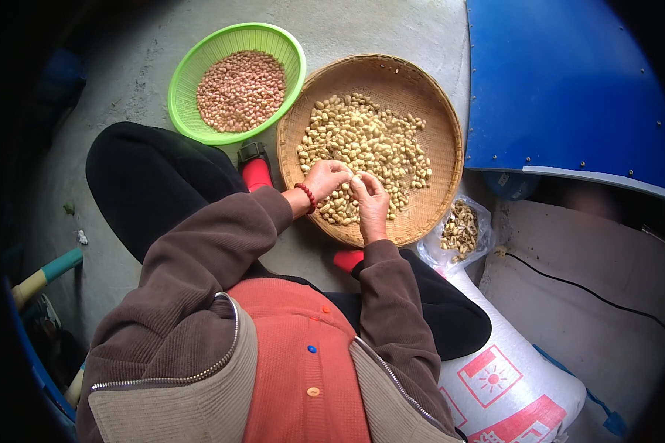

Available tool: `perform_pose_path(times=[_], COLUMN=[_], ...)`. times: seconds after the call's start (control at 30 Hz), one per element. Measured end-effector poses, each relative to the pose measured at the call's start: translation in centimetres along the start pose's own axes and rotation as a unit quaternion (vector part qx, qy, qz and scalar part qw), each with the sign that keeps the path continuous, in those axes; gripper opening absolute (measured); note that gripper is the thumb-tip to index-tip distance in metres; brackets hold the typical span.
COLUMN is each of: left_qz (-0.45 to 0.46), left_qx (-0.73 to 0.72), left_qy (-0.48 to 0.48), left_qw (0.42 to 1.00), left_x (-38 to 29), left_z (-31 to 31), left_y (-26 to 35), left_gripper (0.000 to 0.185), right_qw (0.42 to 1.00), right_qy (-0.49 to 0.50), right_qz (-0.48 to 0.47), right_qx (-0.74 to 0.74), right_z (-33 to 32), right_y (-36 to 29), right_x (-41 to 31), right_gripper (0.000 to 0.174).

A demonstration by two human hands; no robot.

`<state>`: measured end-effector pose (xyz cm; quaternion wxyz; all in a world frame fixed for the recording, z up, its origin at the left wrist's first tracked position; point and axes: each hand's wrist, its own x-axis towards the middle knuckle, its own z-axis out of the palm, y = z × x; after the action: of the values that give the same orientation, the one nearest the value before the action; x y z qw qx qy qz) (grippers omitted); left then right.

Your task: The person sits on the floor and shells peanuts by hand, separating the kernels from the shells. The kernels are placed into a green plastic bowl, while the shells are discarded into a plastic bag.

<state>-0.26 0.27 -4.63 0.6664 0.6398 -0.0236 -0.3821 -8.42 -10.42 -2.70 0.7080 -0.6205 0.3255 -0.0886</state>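
A round woven bamboo tray [435, 111] holds a pile of unshelled peanuts [366, 133]. Over the near part of that pile my left hand [326, 180], with a red bead bracelet at the wrist, and my right hand [371, 202] meet at the fingertips. Both hands pinch a small pale thing, most likely a peanut; the fingers mostly hide it. Left of the tray, a green plastic basket [180, 105] contains shelled peanuts [241, 91] with pinkish skins. Beside the tray's lower right edge, a clear plastic bag [485, 235] holds empty peanut shells [460, 230].
A stuffed white woven sack [510, 343] with red print lies at the right, under the shell bag. A blue metal panel [565, 83] stands at upper right. A black cable [582, 288] runs at the right. A teal-and-cream pipe [50, 274] is at the left.
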Motion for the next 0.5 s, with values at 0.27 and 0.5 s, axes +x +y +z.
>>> perform_pose_path(times=[0.27, 0.5], left_qz=[-0.026, -0.001], left_qx=[-0.01, -0.028], left_qy=[-0.028, 0.011], left_qw=[0.999, 1.0], left_x=[-0.7, -0.1], left_z=[0.4, 0.2], left_y=[1.2, 0.7], left_gripper=[0.012, 0.013], right_qw=[1.0, 0.999], right_qy=[0.012, 0.004], right_qz=[0.0, -0.019], right_qx=[0.014, 0.036], right_z=[-0.9, -0.5], right_y=[0.1, -0.8], right_x=[0.3, 0.0], right_gripper=[0.022, 0.028])
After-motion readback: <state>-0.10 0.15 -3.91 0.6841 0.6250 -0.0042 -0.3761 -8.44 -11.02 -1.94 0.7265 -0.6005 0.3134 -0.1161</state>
